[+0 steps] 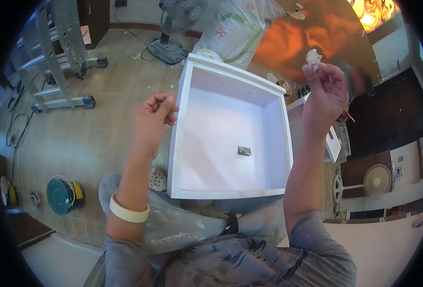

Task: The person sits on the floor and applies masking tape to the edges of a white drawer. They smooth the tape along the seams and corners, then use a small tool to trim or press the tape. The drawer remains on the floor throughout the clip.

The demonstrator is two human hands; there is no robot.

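Right arm (308, 177): fingers (334, 71) pinch white wad (313, 57), perhaps paper.

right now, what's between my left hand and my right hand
The open white drawer lies between your left hand and your right hand, as the head view shows.

White drawer (211, 119); off-white wad (313, 57); black-patterned grey shirt (211, 265); cream ring (127, 214)

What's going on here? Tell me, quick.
The person's right hand holds up a crumpled whitish wad between its fingers. The left hand is curled beside the left edge of an open white drawer; whether it touches is unclear. A small dark block lies inside the drawer.
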